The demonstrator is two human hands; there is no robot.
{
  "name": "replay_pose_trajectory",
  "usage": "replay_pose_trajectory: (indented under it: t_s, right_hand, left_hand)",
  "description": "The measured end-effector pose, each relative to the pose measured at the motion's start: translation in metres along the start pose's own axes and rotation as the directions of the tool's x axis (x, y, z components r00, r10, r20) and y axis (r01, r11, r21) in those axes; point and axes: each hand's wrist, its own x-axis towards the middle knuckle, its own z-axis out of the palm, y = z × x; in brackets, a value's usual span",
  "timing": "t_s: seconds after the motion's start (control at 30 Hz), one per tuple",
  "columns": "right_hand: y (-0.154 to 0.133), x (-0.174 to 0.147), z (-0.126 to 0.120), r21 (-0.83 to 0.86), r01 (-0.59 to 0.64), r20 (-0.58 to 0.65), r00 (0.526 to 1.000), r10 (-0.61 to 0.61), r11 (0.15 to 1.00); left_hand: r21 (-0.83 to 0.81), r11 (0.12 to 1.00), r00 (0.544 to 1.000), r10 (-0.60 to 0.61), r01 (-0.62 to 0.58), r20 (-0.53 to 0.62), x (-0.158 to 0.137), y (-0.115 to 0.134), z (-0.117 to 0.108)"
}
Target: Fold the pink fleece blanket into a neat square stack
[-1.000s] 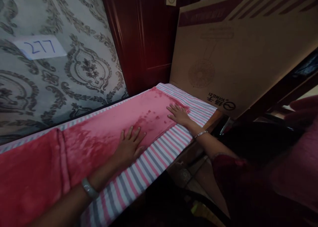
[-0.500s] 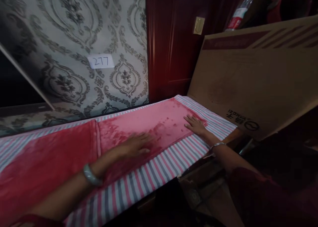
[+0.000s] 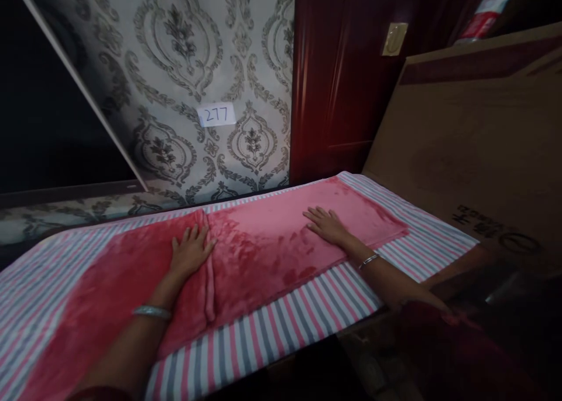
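Observation:
A plush red-pink cloth lies spread in a long strip, its left part darker red and folded over, with a thick folded edge running across it. My left hand rests flat on the darker part beside that edge, fingers apart. Farther right, my right hand lies with spread fingers on the lighter pink part. Neither hand grips anything. Beneath the plush cloth is a striped cloth in pink, grey and white.
A large cardboard box leans at the right, with a bottle behind it. A dark screen stands at the left. Behind are patterned wallpaper with a paper marked 277 and a dark red door panel.
My left hand has moved left, from the lighter part across the folded edge onto the darker part. My right hand has shifted inward from the cloth's right end. The view has turned left.

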Motion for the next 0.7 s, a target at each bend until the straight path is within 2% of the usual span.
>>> replay_pose_trajectory:
  t_s: [0.1, 0.17, 0.27, 0.33, 0.4, 0.5, 0.7]
  right_hand:
    - [0.029, 0.002, -0.002, -0.019, -0.097, 0.009, 0.995, 0.098, 0.995]
    - [0.047, 0.004, -0.01, -0.04, -0.203, 0.03, 0.978, 0.204, 0.978]
    - [0.054, 0.01, -0.023, -0.064, -0.337, 0.034, 0.94, 0.339, 0.939]
    - [0.048, 0.018, -0.026, -0.066, -0.324, 0.023, 0.945, 0.326, 0.944]
    - [0.043, 0.027, -0.026, -0.05, -0.231, 0.037, 0.972, 0.233, 0.972]
    - [0.051, 0.036, -0.026, -0.023, -0.156, 0.068, 0.985, 0.157, 0.987]
    - [0.118, 0.034, -0.037, -0.038, -0.304, 0.048, 0.951, 0.306, 0.952]
  left_hand:
    - [-0.036, 0.999, 1.0, -0.004, 0.004, 0.003, -0.001, -0.002, 0.012]
    - [-0.036, 0.999, 1.0, -0.009, 0.01, 0.015, 0.001, -0.004, 0.013]
    - [0.022, 1.0, 1.0, -0.018, 0.019, -0.013, 0.003, -0.005, 0.011]
    - [0.064, 0.998, 0.999, -0.005, 0.007, -0.033, 0.004, -0.005, 0.01]
    - [0.084, 0.996, 0.999, 0.015, -0.011, -0.04, 0.006, -0.005, 0.01]
    - [0.084, 0.996, 0.998, 0.029, -0.024, -0.051, 0.009, -0.006, 0.012]
    - [0.022, 1.0, 0.995, 0.024, -0.022, -0.093, 0.015, -0.015, 0.021]
